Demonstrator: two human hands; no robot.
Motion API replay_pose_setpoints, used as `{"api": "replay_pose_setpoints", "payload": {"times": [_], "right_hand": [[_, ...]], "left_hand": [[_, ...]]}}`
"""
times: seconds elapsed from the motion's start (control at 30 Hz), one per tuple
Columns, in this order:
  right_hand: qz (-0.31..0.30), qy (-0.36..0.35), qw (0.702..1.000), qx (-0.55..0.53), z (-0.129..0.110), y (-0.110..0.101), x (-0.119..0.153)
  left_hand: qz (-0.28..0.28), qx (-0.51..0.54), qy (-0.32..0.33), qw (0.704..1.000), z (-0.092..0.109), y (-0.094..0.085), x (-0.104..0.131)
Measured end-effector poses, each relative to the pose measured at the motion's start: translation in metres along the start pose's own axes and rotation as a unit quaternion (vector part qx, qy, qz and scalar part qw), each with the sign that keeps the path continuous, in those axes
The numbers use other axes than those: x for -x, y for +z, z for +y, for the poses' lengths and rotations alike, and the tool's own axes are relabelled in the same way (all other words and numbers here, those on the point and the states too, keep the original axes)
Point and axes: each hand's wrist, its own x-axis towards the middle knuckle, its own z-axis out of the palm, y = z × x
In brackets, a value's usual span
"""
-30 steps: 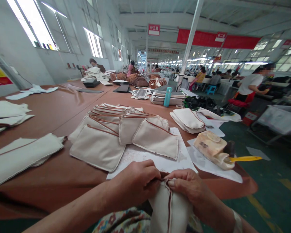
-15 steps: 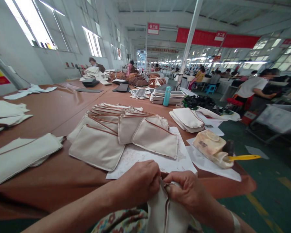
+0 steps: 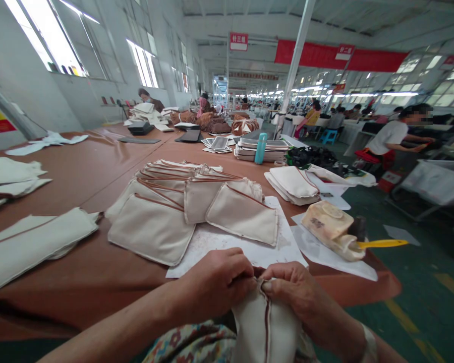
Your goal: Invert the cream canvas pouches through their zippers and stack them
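Over my lap hangs a cream fabric pouch [image 3: 249, 322] with a brown-trimmed seam running down its middle. My left hand [image 3: 223, 275] is closed on its upper edge, left of the seam. Thumb and fingers of my right hand [image 3: 295, 290] pinch the same edge just right of the seam. The two hands almost meet at the top of the pouch. Beyond them, a pile of similar cream pouches [image 3: 151, 227] with brown piping lies on the table, partly over a stained white sheet [image 3: 200, 252].
A cut-open plastic jug [image 3: 327, 222] with a yellow-handled tool [image 3: 386, 243] stands at the right table corner. More cream pieces [image 3: 41, 242] lie at left, others [image 3: 292, 184] at right. A turquoise bottle [image 3: 261, 148] stands farther back on the brown table [image 3: 109, 176]. Co-workers sit beyond.
The pouch's seam has turned and shifted slightly right, now facing me more squarely. My fingers have moved a little along its top edge. A co-worker at right has leaned slightly.
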Motion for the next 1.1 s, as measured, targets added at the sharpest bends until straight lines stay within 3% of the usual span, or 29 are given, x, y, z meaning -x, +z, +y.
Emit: {"api": "replay_pose_setpoints", "payload": {"times": [0.13, 0.2, 0.27, 0.4, 0.53, 0.87, 0.97, 1.1], "right_hand": [[-0.016, -0.044, 0.995, 0.090, 0.004, -0.003, -0.001], [-0.012, -0.083, 0.984, 0.155, 0.007, -0.004, -0.001], [-0.011, -0.105, 0.976, 0.190, 0.009, -0.005, -0.001], [-0.003, -0.076, 0.989, 0.130, 0.011, -0.008, 0.000], [0.026, -0.063, 0.993, 0.097, 0.011, -0.008, -0.001], [0.053, -0.119, 0.984, 0.120, 0.013, -0.005, -0.001], [0.067, -0.207, 0.958, 0.186, 0.015, -0.003, 0.006], [0.046, -0.427, 0.859, 0.277, 0.014, 0.002, 0.013]], "left_hand": [[0.015, -0.070, -0.015, 0.997, 0.007, 0.010, 0.001], [0.040, -0.011, -0.065, 0.997, 0.006, 0.014, 0.000], [0.024, 0.100, -0.126, 0.987, 0.002, 0.016, -0.002], [-0.064, 0.274, -0.171, 0.944, -0.006, 0.009, -0.004], [-0.118, 0.282, -0.184, 0.934, -0.002, 0.002, -0.006], [-0.100, 0.299, -0.215, 0.924, 0.014, 0.014, -0.011], [-0.086, 0.312, -0.217, 0.921, 0.016, 0.018, -0.009], [-0.076, 0.349, -0.212, 0.910, 0.019, 0.016, -0.004]]}}
